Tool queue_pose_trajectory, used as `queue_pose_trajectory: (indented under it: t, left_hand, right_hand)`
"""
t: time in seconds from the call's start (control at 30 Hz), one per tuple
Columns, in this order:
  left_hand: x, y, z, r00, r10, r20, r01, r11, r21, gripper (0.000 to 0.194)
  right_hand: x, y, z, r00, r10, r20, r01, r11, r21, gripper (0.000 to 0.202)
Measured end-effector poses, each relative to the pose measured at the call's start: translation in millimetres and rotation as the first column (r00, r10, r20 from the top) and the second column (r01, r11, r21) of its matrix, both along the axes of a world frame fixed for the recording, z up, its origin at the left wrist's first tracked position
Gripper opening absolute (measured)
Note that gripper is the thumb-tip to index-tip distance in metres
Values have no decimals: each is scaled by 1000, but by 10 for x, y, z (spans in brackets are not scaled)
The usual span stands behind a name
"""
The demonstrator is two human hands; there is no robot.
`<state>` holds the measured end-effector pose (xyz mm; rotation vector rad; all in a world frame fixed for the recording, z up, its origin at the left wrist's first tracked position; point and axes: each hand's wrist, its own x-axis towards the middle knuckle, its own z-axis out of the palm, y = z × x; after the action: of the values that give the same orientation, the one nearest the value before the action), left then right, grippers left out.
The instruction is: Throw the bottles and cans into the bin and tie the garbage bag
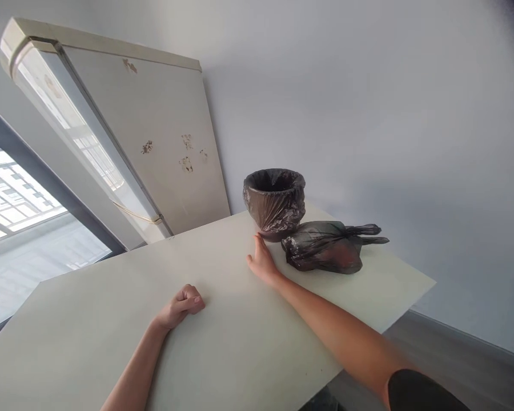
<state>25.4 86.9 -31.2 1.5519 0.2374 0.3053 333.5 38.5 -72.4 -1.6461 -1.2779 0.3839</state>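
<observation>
A round bin [276, 208] lined with a black plastic bag stands upright near the back of the pale table [223, 348]. Right beside it lies a knotted black plastic bag [325, 248], with something reddish showing through. My right hand [263, 262] rests on the tabletop, thumb and fingers apart, its fingertips at the base of the bin. Nothing is seen in its grasp. Further left, my left hand [184, 304] lies on the table curled into a fist, with no object visible in it.
A white refrigerator [154, 120] with peeled brown patches stands behind the table at the left. Beyond it is a window [17, 194]. A plain wall [368, 114] rises behind the bin. The table's right corner juts over a grey floor [441, 348].
</observation>
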Motion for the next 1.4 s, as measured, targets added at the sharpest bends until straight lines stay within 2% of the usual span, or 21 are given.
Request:
queue_pose_trajectory:
  t: [0.17, 0.53, 0.73, 0.9, 0.97, 1.4]
  left_hand:
    - [-13, 0, -39, 1000, 4, 11, -4, 999, -55, 72]
    - [29, -115, 1, 998, 29, 58, -20, 987, -161, 76]
    - [4, -117, -23, 997, 33, 73, -19, 981, -194, 75]
    - [-8, -112, -49, 996, 45, 77, -28, 976, -215, 74]
    - [-10, -113, -57, 995, 53, 79, -34, 974, -224, 73]
    - [-2, -168, -27, 993, 89, 75, -68, 966, -248, 72]
  right_hand:
    - [70, 38, -28, 998, -56, 21, 55, 998, 12, 81]
    - [106, 86, -100, 986, -157, 51, 152, 984, 87, 70]
    - [129, 104, -63, 972, -219, 80, 211, 972, 102, 58]
    - [141, 76, 6, 973, -158, 167, 144, 985, 96, 22]
    - [139, 60, 23, 970, -137, 202, 123, 989, 78, 13]
    - [142, 50, -10, 937, -76, 340, 76, 997, 14, 8]
